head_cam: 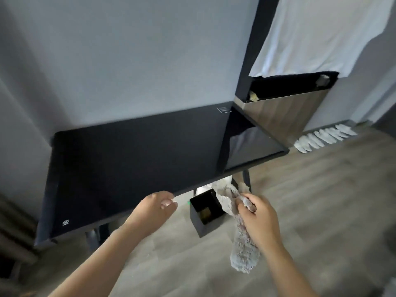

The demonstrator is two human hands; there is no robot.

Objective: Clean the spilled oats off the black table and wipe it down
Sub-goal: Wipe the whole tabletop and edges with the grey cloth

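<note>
The black table (132,159) fills the middle of the view, and I see no oats on its dark top. My left hand (155,205) hovers at the table's front edge with fingers loosely curled, holding nothing. My right hand (258,217) grips a pale fluffy cloth (244,251), which hangs down below it and bunches up above my fingers. A small black square bin (206,212) stands on the floor just beyond the table's front edge, between my two hands, with something yellowish inside.
A wooden box (285,112) with a dark lining stands at the table's far right, and a white cloth (317,35) hangs above it. Pale slippers (325,137) line the wall on the right. The grey wood floor (321,200) lies open around the bin.
</note>
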